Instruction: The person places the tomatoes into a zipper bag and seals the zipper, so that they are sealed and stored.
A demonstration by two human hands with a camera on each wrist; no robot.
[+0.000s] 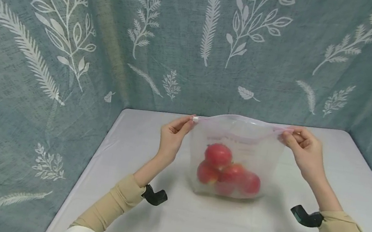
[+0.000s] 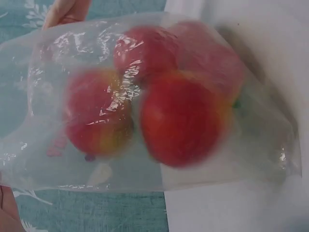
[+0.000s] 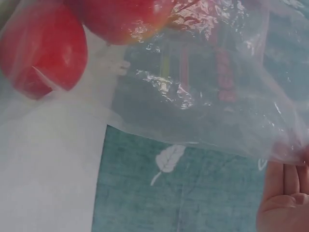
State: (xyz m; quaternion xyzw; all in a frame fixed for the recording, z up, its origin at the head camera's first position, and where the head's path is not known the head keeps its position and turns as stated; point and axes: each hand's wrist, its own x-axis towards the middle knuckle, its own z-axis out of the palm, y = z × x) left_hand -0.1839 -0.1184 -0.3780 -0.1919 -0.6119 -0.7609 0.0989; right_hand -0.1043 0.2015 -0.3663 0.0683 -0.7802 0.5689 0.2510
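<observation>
A translucent zip bag (image 1: 269, 159) with a pink zip edge stands on the white table, its mouth parted. Several red apples (image 1: 217, 155) with yellowish patches lie heaped in the bottom of it, blurred by the plastic. My left hand (image 1: 171, 137) pinches the left top corner, right at the white slider (image 1: 195, 119). At the opposite top corner, my right hand (image 1: 305, 152) pinches the pink edge between thumb and fingers. The left wrist view looks through the bag's side at the apples (image 2: 183, 121) up close. Red print (image 3: 224, 75) shows on the plastic in the right wrist view.
The white table (image 1: 212, 230) has a raised-looking far edge against a blue-green curtain (image 1: 183, 32) with white leaf prints. More curtain hangs along the left and right sides. Black wrist mounts (image 1: 155, 195) stick out from both sleeves.
</observation>
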